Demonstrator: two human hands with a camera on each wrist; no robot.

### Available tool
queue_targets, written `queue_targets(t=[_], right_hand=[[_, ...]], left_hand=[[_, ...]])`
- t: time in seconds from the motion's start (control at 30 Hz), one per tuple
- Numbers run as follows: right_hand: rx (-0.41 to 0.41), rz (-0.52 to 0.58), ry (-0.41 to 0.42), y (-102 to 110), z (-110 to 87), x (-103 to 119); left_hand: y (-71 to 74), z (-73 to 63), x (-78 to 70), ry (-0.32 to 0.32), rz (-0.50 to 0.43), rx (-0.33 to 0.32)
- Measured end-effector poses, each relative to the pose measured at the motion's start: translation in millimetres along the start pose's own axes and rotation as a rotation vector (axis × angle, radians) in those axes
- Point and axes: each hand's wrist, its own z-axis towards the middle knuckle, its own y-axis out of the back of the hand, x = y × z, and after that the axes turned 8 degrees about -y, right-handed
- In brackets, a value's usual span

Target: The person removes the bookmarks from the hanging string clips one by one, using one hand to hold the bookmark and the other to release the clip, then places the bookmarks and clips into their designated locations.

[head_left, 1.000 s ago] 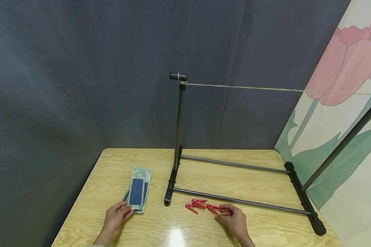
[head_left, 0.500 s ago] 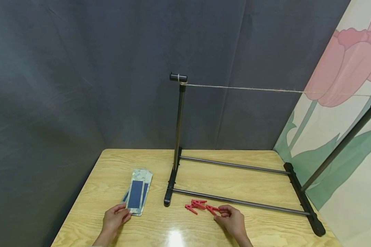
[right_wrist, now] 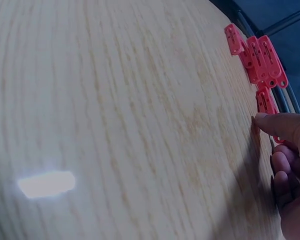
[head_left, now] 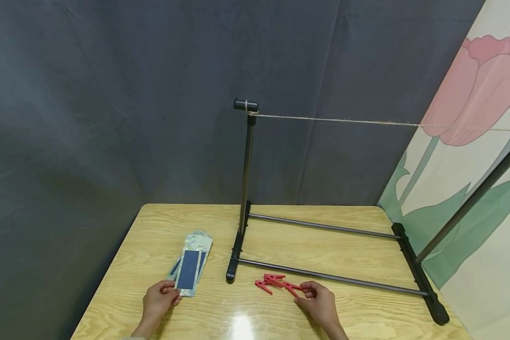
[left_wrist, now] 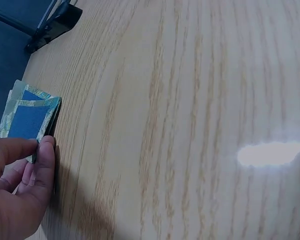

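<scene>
Long, flat bookmark-like cards (head_left: 189, 269) lie in a fanned stack left of the black stand, each with a dark blue panel and a pale green patterned border. My left hand (head_left: 156, 300) pinches the top card by its near end; the left wrist view shows thumb and fingers (left_wrist: 46, 167) at the edge of that blue card (left_wrist: 26, 122). To the right, my right hand (head_left: 320, 304) pinches the end of a red clothespin (head_left: 291, 287) at table level. Several other red clothespins (right_wrist: 262, 59) lie bunched just beyond it.
A black stand (head_left: 234, 255) rises behind the clothespins, its lower crossbar (head_left: 323, 275) close to them. Twine (head_left: 344, 120) runs between its two posts. The wooden table (head_left: 212, 311) meets a dark curtain (head_left: 187, 141) at the back and a tulip-patterned panel (head_left: 471, 212) at right.
The top card has slid slightly toward me, baring more of the patterned end of the cards beneath. My right hand and its clothespin have shifted a little left.
</scene>
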Motion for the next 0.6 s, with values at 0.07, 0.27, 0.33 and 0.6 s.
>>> queue_targets(t=[0.07, 0.27, 0.33, 0.6], right_hand=[[0.004, -0.019, 0.008, 0, 0.1, 0], [0.008, -0.038, 0.014, 0, -1.2, 1], [0.011, -0.036, 0.013, 0, -1.7, 1], [-0.019, 0.029, 0.029, 7, -2.6, 7]], left_hand=[[0.4, 0.4, -0.6, -0.010, 0.041, 0.000], [3.9, -0.3, -4.2, 0.018, 0.089, 0.002], [4.7, -0.6, -5.2, 0.016, 0.089, 0.012], [13.6, 2.9, -10.5, 0.026, 0.096, 0.041]])
